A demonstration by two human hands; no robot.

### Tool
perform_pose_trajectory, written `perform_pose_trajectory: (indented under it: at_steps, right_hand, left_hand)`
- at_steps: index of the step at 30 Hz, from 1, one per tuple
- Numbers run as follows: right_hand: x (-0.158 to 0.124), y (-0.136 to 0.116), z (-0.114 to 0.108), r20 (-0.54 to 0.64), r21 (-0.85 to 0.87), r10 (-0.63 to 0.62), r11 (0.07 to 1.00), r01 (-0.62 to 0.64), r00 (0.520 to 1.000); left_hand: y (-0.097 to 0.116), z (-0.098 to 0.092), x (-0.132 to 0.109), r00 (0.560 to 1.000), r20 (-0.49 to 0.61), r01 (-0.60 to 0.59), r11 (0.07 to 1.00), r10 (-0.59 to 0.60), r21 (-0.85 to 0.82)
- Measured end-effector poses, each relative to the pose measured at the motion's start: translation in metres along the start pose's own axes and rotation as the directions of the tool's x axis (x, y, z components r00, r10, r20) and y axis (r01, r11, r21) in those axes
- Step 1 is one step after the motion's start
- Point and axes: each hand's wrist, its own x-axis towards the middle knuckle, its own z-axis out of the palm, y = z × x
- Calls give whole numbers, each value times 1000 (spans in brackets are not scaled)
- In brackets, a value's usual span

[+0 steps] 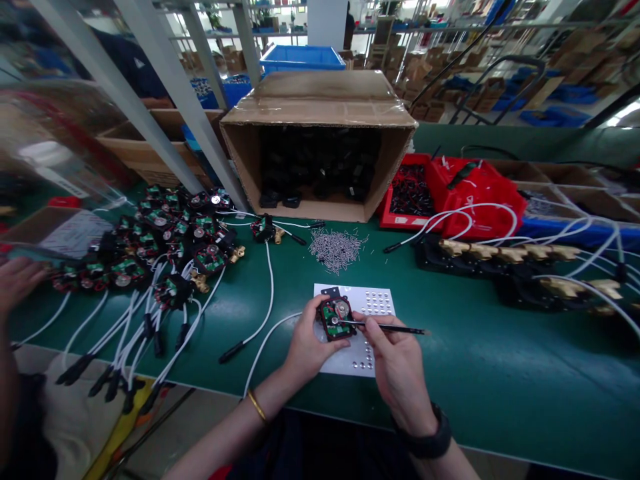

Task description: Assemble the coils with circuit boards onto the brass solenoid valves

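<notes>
My left hand (309, 340) is closed around a small open black housing (336, 317) with a green circuit board and a round metal part inside. A white cable trails from it to the left. My right hand (397, 357) pinches slim dark tweezers (387, 327); their thin tip points left and reaches over the board, and I cannot tell whether it touches. Under both hands lies a white sheet (333, 366) with rows of small round silvery pieces, partly hidden by my hands. A heap of small metal pins or screws (336, 249) sits just beyond.
Open cardboard box (320, 212) of black parts at the back. Red bins (407, 220) stand right of it. Several cabled circuit assemblies (170, 227) crowd the left; black units with brass fittings (510, 253) line the right. Another person's hand (20, 277) is at far left.
</notes>
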Motion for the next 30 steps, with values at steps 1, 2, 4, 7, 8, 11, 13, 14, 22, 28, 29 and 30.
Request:
perform_pose_trajectory:
  at_steps: [1, 2, 4, 7, 8, 11, 13, 14, 22, 28, 29, 30]
  right_hand:
    - [0, 0, 0, 0, -2, -2, 1000, 2, 1000]
    - [0, 0, 1, 0, -5, -5, 1000, 5, 1000]
    - [0, 0, 1, 0, -9, -11, 1000, 11, 1000]
    - [0, 1, 1, 1, -9, -8, 1000, 8, 1000]
    - [0, 1, 0, 0, -12, -5, 1000, 5, 1000]
    - [0, 2, 0, -2, -28, -10, 1000, 10, 1000]
    - [0, 2, 0, 6, -33, -26, 999, 26, 1000]
    - [0, 2, 0, 11, -34, -36, 999, 36, 999]
    - [1, -1, -2, 95, -280, -239, 925, 256, 966]
    - [-17, -3, -5, 620, -466, -566, 291, 835, 544]
    - [-16, -9, -5, 653, -455, -568, 236, 859, 502]
    - [-12, -16, -5, 656, -456, -579, 206, 866, 484]
  left_hand:
    - [1, 0, 0, 1000, 2, -1, 1000, 1, 7]
    - [2, -1, 0, 1000, 3, -2, 1000, 2, 13]
    - [2, -1, 0, 1000, 5, -5, 1000, 5, 21]
    - [1, -1, 0, 1000, -5, -12, 999, 12, 33]
    - [0, 0, 0, 1000, -12, -17, 999, 18, 33]
    - [-2, 1, -1, 999, -29, -29, 999, 29, 21]
    - [-2, 2, 0, 999, -33, -28, 1000, 28, 12]
    - [-2, 3, 0, 999, -35, -26, 1000, 26, 10]
    - [-6, 5, -1, 998, -46, -50, 996, 47, -68]
    - [-1, 3, 3, 999, -32, 10, 996, -13, -85]
    - [1, 1, 3, 999, -29, 23, 997, -25, -75]
    - [3, 0, 4, 999, -27, 35, 998, -37, -61]
